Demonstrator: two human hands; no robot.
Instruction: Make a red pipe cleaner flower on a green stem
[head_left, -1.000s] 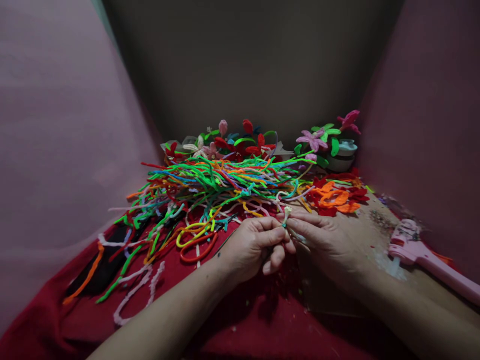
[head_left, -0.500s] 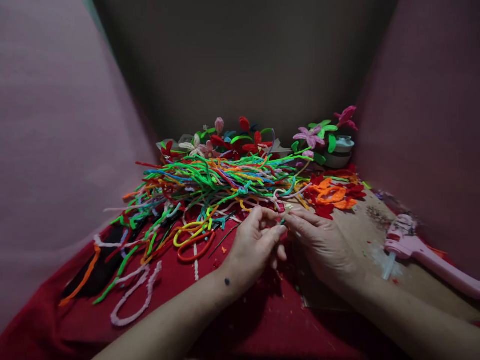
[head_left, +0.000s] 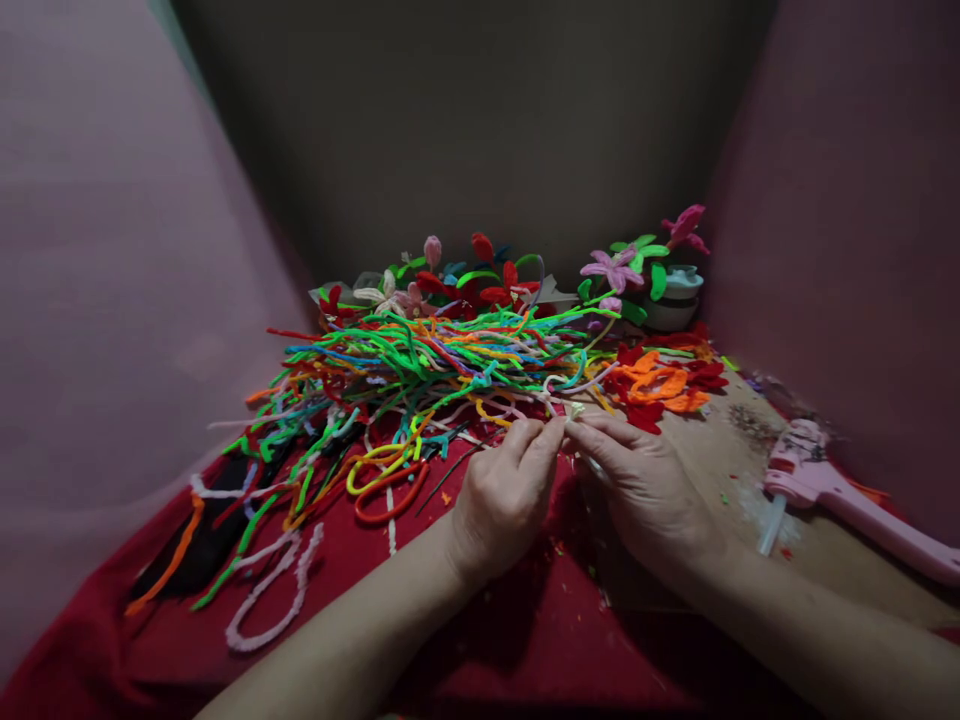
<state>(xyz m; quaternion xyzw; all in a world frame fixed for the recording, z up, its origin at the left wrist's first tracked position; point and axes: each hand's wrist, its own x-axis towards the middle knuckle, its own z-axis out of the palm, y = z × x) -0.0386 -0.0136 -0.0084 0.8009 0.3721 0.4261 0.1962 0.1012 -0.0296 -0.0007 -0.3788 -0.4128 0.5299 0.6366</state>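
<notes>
- The small cream tuft stands up at the meeting fingertips, over the middle of the desk, near the left edge of the cardboard.
- The right hand pinches just below its head, thumb against index finger.
- The left hand meets it there, thumb and index pressed together, other fingers curled; what lies between them is hidden.
- Beyond the hands, a heap of coloured fuzzy stems spreads toward the desk's left edge.
- Orange petals lie among red ones at the cardboard's far edge.
- A pink glue gun rests toward the desk's right edge.
- Fuzzy flowers line the far edge.
- Red cloth covers the desk's near edge.
</notes>
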